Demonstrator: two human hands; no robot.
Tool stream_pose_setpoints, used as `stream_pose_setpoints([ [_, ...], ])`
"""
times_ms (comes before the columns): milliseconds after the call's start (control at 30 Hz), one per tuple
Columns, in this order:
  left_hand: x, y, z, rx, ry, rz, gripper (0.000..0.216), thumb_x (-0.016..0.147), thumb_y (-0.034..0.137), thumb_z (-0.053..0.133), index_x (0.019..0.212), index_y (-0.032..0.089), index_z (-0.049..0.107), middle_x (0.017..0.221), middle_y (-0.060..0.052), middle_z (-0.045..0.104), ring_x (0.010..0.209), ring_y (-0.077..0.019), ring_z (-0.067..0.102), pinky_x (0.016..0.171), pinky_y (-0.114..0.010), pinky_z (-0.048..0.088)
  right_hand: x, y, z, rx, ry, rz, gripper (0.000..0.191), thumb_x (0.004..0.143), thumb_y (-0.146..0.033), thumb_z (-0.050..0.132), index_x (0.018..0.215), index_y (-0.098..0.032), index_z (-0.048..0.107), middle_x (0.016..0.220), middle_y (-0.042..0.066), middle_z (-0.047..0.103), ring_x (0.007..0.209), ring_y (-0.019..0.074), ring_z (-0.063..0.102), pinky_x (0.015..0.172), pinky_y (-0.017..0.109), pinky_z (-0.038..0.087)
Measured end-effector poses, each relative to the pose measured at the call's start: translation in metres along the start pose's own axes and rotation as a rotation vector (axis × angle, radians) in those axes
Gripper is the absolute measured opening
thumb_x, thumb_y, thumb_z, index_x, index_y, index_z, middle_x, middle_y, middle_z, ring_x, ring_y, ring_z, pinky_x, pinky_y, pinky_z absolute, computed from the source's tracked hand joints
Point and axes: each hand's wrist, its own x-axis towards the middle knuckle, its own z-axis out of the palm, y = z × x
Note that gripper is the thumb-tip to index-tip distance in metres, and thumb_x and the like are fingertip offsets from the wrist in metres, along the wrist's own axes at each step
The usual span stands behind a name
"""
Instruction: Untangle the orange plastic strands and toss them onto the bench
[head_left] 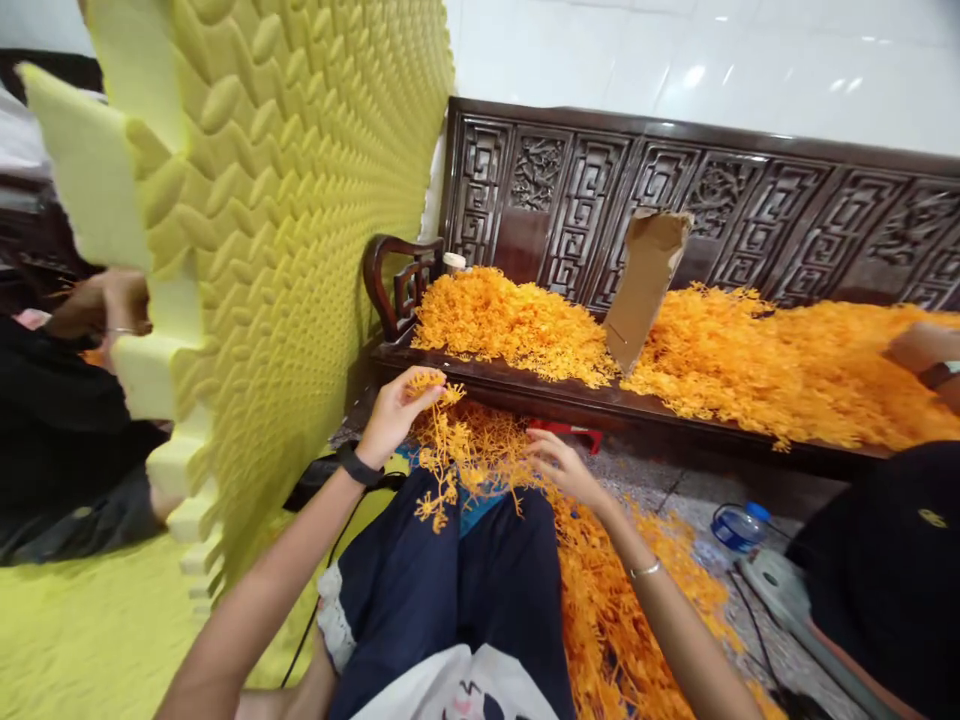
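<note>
1. Strand of orange branched plastic sprigs (450, 445) is held up over the lap, between knees clad in dark blue trousers (420, 590); its lower end hangs against the cloth.
2. The left hand (394, 412) is clenched, and the top of the strand is pinched between its thumb and fingertips. A black wristband (358, 466) is worn on that wrist.
3. The right hand (561, 466) is released, its fingers spread and laid lightly on the same tangle, near the left hand. A thin silver bracelet (645, 570) is seen on its wrist.
4. A loose pile of the same orange sprigs (622, 620) is spread on the floor beside the right leg.
5. Just beyond the hands, a dark carved wooden table (555, 398) is heaped with a long mound of orange sprigs (750, 370). A brown cardboard sheet (646, 285) is stood tilted in the mound.
6. A yellow egg-crate foam sheet (300, 200) is propped upright at the left, and another person's hand (105, 305) is seen at its edge.
7. A clear plastic bottle with a blue cap (739, 528) is laid on the floor at the right.
</note>
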Motion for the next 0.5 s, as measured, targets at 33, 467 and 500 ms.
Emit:
stream_pose_setpoints([
  [33,0.004,0.005,0.0,0.048,0.017,0.037,0.032,0.069,0.041,0.07,0.088,0.015,0.065,0.092,-0.006,0.068,0.089,-0.0204,0.063,0.085,-0.032,0.049,-0.005,-0.012,0.002,0.018,-0.023,-0.018,0.025,0.087,-0.038,0.05,0.095,-0.02,0.065,0.13,0.01,0.049,0.122,0.0223,0.047,0.103,0.039,0.035],
  [467,0.009,-0.01,0.017,0.112,-0.065,-0.065,0.029,0.067,0.041,0.071,0.083,0.017,0.065,0.08,-0.003,0.069,0.073,-0.0178,0.064,0.072,-0.028,0.052,-0.057,-0.066,0.046,0.323,-0.4,-0.054,0.03,0.088,-0.038,0.051,0.105,-0.017,0.063,0.107,0.008,0.064,0.102,0.0154,0.058,0.092,0.028,0.044],
  [500,0.006,-0.016,0.019,0.1,-0.064,-0.099,0.03,0.066,0.042,0.071,0.082,0.017,0.065,0.079,-0.003,0.068,0.072,-0.0179,0.064,0.072,-0.028,0.053,-0.057,-0.062,0.053,0.344,-0.372,-0.017,0.03,0.088,-0.039,0.051,0.104,-0.017,0.064,0.106,0.008,0.065,0.101,0.0157,0.059,0.092,0.028,0.044],
])
